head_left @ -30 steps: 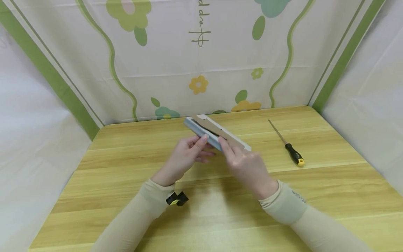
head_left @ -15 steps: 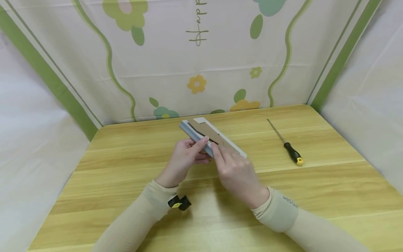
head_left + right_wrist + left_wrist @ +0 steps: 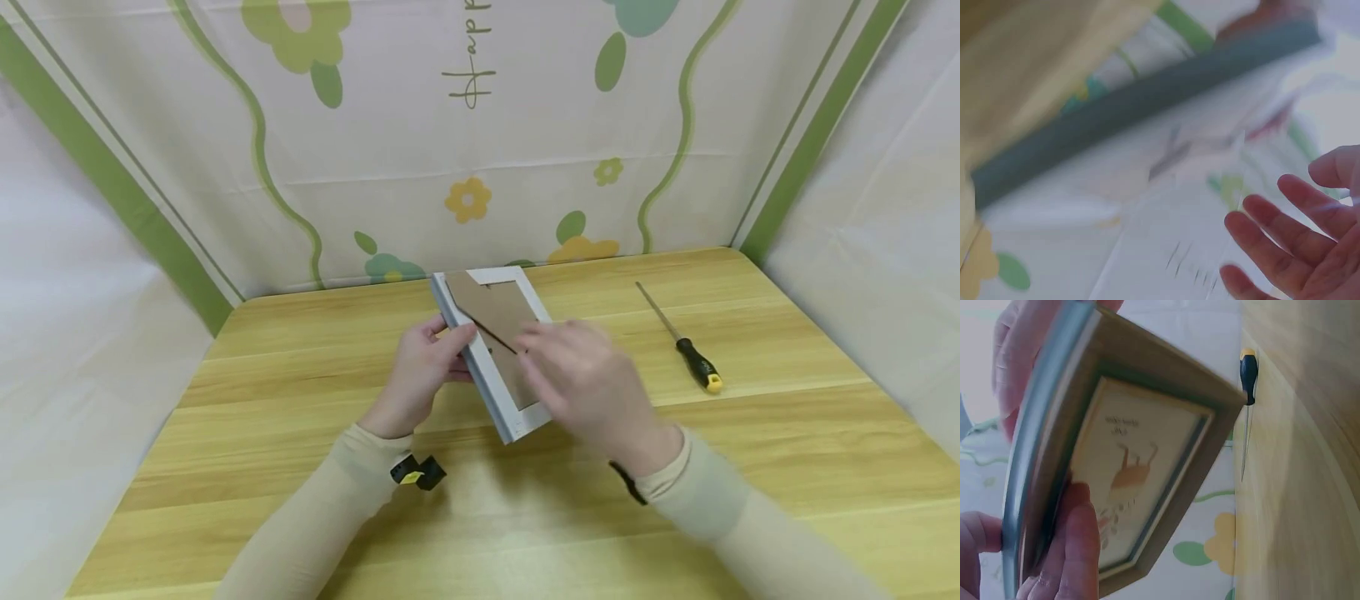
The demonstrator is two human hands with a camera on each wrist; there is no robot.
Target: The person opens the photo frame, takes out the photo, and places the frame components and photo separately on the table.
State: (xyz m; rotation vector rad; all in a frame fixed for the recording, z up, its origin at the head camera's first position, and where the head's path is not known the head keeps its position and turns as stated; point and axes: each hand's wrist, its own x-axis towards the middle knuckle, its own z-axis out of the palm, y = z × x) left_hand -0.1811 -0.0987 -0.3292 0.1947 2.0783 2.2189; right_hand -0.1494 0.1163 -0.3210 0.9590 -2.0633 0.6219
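A picture frame [image 3: 528,419] is held tilted above the table, its white-edged back towards the head camera. On that back are a brown backing board [image 3: 513,302] and a brown stand flap [image 3: 467,294] with a dark gap along one edge. My left hand [image 3: 422,360] grips the left side, thumb on the back and fingers on the front. In the left wrist view, the front shows a small animal drawing [image 3: 1132,475] inside a brownish border. My right hand [image 3: 592,379], blurred, is by the frame's right side; the right wrist view shows its fingers [image 3: 1272,250] spread and apart from it.
A screwdriver [image 3: 697,364] with a black and yellow handle lies on the wooden table [image 3: 300,400], to the right of the hands. A flower-printed cloth [image 3: 405,125] hangs behind the table, and pale cloth walls stand at both sides.
The frame has turned so that more of its back faces the head camera. My right hand has come off the frame and moved right; my left hand keeps its grip.
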